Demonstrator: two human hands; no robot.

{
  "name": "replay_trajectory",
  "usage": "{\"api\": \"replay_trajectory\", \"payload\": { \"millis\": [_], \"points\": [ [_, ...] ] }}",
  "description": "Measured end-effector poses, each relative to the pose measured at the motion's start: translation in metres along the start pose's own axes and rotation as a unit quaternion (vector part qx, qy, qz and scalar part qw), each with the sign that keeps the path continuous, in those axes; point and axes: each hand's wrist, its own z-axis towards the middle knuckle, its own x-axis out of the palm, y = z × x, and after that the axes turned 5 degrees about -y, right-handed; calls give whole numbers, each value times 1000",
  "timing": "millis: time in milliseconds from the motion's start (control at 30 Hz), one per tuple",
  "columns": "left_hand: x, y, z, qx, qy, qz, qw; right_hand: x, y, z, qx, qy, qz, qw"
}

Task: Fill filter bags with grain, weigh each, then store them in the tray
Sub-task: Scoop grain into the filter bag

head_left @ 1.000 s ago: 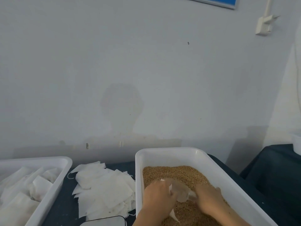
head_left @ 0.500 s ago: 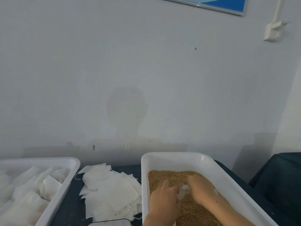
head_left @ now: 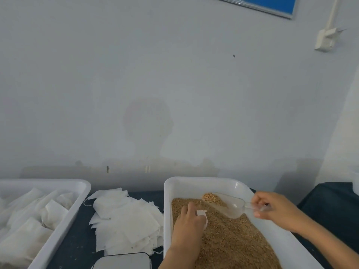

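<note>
One bag (head_left: 202,215), thin white fabric, sits pinched in the left hand (head_left: 189,223) over granular brown grain (head_left: 229,241). The right hand (head_left: 275,210) grips one clear scoop (head_left: 230,205) holding grain. Two white rectangular tubs: grain tub (head_left: 194,184), tray (head_left: 66,224) of filled bags.

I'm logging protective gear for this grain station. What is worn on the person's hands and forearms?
Nothing shows: the left hand and right hand are bare, without gloves, rings or a watch in view, and both forearms are uncovered as far as the frame shows, with no sleeves.
</note>
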Motion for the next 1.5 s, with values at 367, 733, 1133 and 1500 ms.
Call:
{"api": "replay_trajectory", "payload": {
  "millis": [367,733,1133,1500],
  "points": [
    [4,-3,0,34,-17,-63,997,-30,-1,-13,-17,67,-33,997],
    [7,-1,4,14,-21,-103,994,-43,26,1,-60,43,-222,972],
    [11,1,3,6,-39,-129,991,-45,51,9,-98,-14,-325,940],
    [15,3,5,-71,-102,-209,970,-30,39,3,-75,-55,-327,941]
  ]
}}
